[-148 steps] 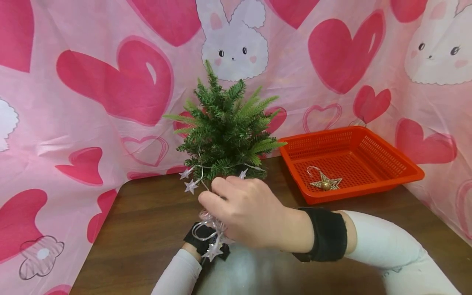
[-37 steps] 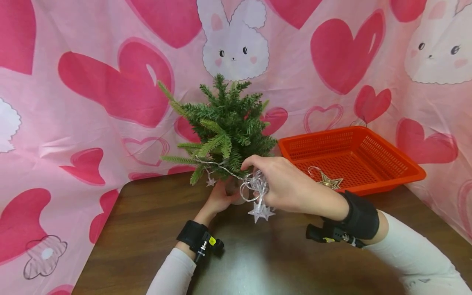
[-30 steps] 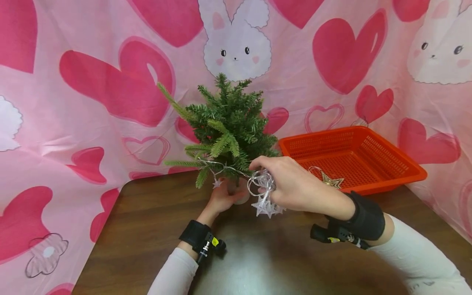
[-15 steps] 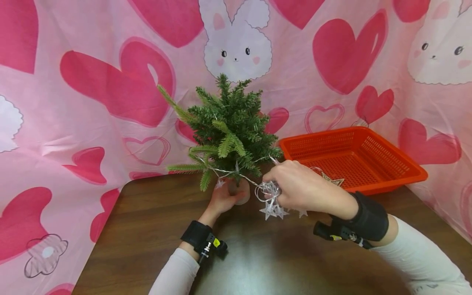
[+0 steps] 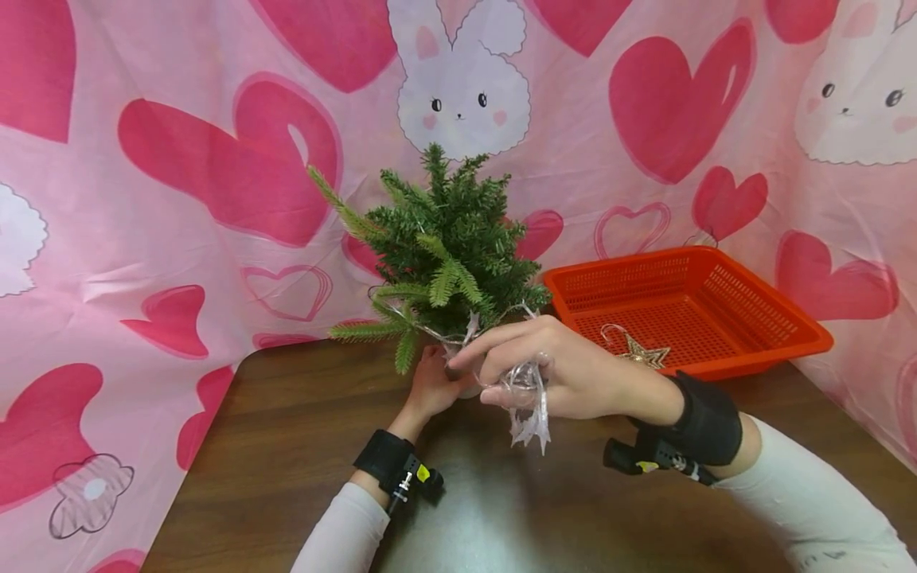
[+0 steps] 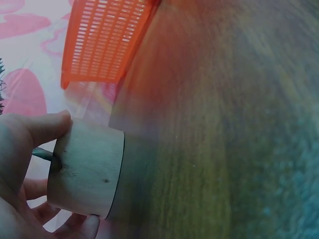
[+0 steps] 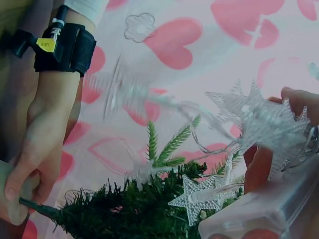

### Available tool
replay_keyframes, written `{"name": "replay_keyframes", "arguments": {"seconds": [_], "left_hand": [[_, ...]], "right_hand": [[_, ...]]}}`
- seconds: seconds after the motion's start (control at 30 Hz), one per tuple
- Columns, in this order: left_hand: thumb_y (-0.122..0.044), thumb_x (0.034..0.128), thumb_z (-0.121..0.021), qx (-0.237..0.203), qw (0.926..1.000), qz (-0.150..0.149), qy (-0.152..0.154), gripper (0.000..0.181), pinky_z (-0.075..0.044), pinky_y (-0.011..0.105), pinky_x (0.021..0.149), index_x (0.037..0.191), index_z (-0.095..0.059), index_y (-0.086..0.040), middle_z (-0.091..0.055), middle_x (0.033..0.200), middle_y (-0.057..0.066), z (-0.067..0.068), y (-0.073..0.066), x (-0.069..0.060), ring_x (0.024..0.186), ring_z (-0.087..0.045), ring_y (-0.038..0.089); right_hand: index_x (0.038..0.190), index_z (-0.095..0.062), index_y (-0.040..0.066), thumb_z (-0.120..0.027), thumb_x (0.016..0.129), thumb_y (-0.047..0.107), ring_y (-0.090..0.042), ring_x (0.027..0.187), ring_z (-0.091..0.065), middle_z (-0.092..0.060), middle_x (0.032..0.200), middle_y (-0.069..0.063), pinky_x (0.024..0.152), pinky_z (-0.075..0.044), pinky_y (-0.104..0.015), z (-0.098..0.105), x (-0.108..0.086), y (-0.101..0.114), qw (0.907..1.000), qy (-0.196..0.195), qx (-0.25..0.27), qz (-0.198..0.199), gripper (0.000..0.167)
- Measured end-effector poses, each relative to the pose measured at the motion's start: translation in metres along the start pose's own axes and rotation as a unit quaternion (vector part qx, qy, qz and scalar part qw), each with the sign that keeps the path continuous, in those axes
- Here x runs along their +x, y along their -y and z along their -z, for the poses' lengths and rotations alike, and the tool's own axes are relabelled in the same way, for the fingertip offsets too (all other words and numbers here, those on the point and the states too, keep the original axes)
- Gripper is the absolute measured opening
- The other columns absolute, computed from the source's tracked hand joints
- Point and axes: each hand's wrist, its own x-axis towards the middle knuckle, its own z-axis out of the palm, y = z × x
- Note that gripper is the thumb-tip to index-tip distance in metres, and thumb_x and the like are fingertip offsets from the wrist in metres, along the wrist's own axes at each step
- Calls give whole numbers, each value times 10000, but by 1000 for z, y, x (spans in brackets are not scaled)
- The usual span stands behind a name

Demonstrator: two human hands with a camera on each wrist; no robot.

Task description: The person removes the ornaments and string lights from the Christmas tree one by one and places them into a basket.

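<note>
The string of star lights (image 5: pixel 528 430) is clear and glassy, its pointed, ribbed stars hanging in a cluster from a tangled coil of see-through wire. The right hand (image 5: pixel 559 370) holds this bundle just in front of the tree (image 5: pixel 458 239), its fingers bent around the coil; a strand runs along the lowest branches. The tree is bushy, dark green with paler yellow-green sprigs. The fingers of the left hand (image 5: pixel 433 380) wrap its pale, round wooden base (image 6: pixel 89 169) near the worktop's (image 5: pixel 286 446) back edge.
</note>
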Motion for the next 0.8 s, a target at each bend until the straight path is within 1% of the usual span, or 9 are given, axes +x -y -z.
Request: {"name": "replay_keyframes", "arguments": {"seconds": [0.07,0.17,0.2,0.3,0.4,0.5,0.6,0.67,0.8], "left_hand": [[-311,785,-752,81,9998,-134,-101,523,-478,537,877,1149,-629,44,-629,1096,246,0,0,-1,1087,-529,383],[-282,788,-755,148,9996,-163,-148,518,-484,527,869,1145,-619,68,-611,1097,261,-1,1,-2,1072,-538,386],[-276,791,-759,114,9998,-118,-110,528,-487,528,874,1163,-613,69,-598,1117,265,-1,1,-2,1078,-540,388],[-301,809,-773,-152,9995,247,132,586,-477,542,929,1245,-586,44,-556,1210,266,-2,0,-1,1148,-516,387],[-333,794,-792,-231,9983,482,239,656,-460,546,968,1288,-555,28,-522,1259,261,-2,-1,-1,1181,-499,387],[-325,764,-809,-108,9988,447,138,671,-449,551,987,1271,-553,32,-548,1250,258,-3,-1,-1,1186,-518,404],[-310,747,-821,7,9995,320,-62,632,-455,551,980,1230,-573,12,-587,1231,228,-4,-1,-1,1179,-553,402],[-324,762,-822,-34,9994,318,-139,594,-460,546,976,1212,-578,-24,-596,1245,193,-5,-2,-1,1193,-560,388],[-353,752,-839,-214,9985,393,-328,540,-491,546,924,1164,-623,-78,-642,1210,153,-6,-4,-2,1156,-602,368]], "right_hand": [[866,-692,187,-690,910,117,-79,1014,-682,-735,1089,-14,795,-539,-203,-2,3,-1,9996,-25,42,281,82],[870,-691,167,-678,925,122,-46,865,-654,-715,917,23,756,-528,-182,-4,7,-1,9960,-255,89,846,72],[872,-692,161,-679,928,128,-44,833,-641,-701,882,27,747,-525,-176,-4,8,-1,9938,-369,118,1045,66],[870,-692,128,-684,927,135,-62,758,-615,-673,818,5,683,-511,-165,-4,11,0,9837,-811,202,1594,58],[859,-687,89,-684,927,136,-88,719,-609,-667,787,-30,642,-509,-170,-4,13,2,9737,-1221,447,1871,82],[847,-682,51,-676,930,132,-105,686,-590,-654,748,-55,606,-502,-187,-2,14,3,9654,-1567,756,1943,117],[844,-688,42,-678,929,140,-94,659,-563,-645,719,-50,581,-475,-196,1,14,6,9619,-1839,765,1875,130],[852,-691,47,-681,927,151,-75,639,-537,-631,702,-30,564,-446,-186,4,14,8,9633,-1933,588,1768,128],[890,-711,69,-688,925,174,-35,608,-497,-627,693,17,541,-400,-142,7,13,13,9710,-1912,-91,1432,113]]}}
